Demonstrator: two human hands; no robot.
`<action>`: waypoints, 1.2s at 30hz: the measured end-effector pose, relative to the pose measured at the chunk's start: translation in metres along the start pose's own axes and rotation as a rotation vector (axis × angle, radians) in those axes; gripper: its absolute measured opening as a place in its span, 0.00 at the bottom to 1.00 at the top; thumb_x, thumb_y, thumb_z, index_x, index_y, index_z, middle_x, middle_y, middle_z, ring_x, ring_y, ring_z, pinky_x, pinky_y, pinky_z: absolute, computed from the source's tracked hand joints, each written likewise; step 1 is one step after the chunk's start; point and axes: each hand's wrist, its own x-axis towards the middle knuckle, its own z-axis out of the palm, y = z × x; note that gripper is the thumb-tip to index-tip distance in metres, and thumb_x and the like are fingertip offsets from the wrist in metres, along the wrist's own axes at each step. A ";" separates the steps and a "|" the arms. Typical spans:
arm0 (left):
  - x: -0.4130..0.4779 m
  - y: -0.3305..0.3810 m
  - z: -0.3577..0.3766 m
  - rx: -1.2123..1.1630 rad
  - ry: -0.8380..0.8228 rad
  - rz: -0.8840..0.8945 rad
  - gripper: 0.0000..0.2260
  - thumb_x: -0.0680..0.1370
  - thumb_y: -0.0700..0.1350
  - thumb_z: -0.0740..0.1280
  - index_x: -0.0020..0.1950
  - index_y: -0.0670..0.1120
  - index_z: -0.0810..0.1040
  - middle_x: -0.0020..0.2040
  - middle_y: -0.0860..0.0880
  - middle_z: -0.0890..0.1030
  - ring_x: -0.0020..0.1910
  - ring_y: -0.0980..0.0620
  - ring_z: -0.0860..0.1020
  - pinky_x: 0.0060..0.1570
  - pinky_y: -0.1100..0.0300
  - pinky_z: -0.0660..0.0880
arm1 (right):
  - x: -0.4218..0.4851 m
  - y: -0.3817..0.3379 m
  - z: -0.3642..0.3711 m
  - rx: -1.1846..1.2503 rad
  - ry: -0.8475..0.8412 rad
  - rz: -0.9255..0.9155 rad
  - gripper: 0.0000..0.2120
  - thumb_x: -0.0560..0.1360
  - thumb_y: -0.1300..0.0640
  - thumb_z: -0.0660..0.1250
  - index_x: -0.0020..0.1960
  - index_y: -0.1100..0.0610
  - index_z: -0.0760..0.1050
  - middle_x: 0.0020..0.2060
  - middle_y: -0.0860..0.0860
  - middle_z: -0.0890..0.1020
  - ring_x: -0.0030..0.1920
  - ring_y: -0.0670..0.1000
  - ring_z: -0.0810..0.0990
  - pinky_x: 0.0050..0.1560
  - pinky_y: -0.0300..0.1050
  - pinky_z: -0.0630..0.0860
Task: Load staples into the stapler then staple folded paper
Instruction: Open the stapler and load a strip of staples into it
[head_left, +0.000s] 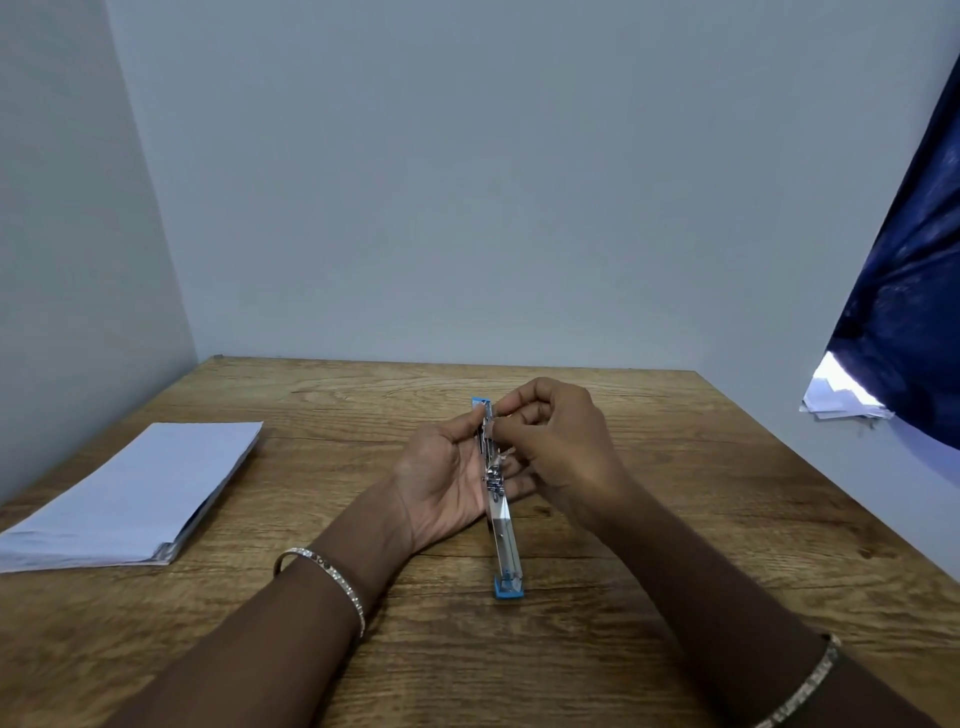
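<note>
A long, opened stapler of bright metal with blue plastic ends (498, 499) lies lengthwise at the middle of the frame, its near blue end resting on the brown wood-grain desk (675, 519) and its far end raised between the two hands. The left hand (447, 478) lies palm up under the metal channel, its fingers (514, 483) loosely curled beneath and showing past the right side of it. The right hand (561, 441) comes in from the right, its thumb and fingers pinched together at the upper part of the channel on something small and silvery; whether that is a strip of staples is too fine to make out.

At the left of the frame a folded stack of white paper (130, 493) lies flat on the desk, well apart from the hands, its left corner cut off by the frame edge. Bare wood lies open between the paper and the left forearm, and also across the right side of the desk. The far desk edge meets a plain pale grey wall (467, 182). A dark blue curtain (909, 312) hangs at the upper right, with some white sheets (841, 400) under its lower edge, partly covered. A thin silver bangle (332, 577) circles the left wrist, and another (800, 691) the right forearm at the lower right.
</note>
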 end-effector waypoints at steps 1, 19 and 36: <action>0.000 0.000 0.000 0.002 0.000 -0.003 0.22 0.86 0.49 0.49 0.71 0.40 0.75 0.69 0.41 0.79 0.72 0.42 0.73 0.62 0.41 0.76 | 0.000 0.002 0.002 -0.066 0.030 -0.052 0.06 0.70 0.64 0.75 0.44 0.57 0.80 0.33 0.55 0.80 0.27 0.53 0.82 0.28 0.51 0.81; 0.002 0.006 -0.005 -0.122 0.145 0.028 0.23 0.86 0.50 0.51 0.64 0.34 0.76 0.62 0.33 0.79 0.63 0.38 0.78 0.62 0.42 0.75 | -0.004 -0.005 -0.006 -0.602 -0.060 -0.543 0.11 0.72 0.60 0.67 0.45 0.49 0.88 0.39 0.48 0.81 0.38 0.47 0.79 0.39 0.53 0.79; 0.005 0.005 -0.007 -0.078 0.135 0.022 0.18 0.85 0.47 0.54 0.51 0.36 0.78 0.50 0.36 0.82 0.45 0.40 0.85 0.54 0.45 0.79 | 0.000 -0.009 -0.013 -1.082 -0.211 -0.669 0.13 0.76 0.55 0.60 0.59 0.45 0.71 0.49 0.46 0.78 0.46 0.54 0.80 0.41 0.48 0.75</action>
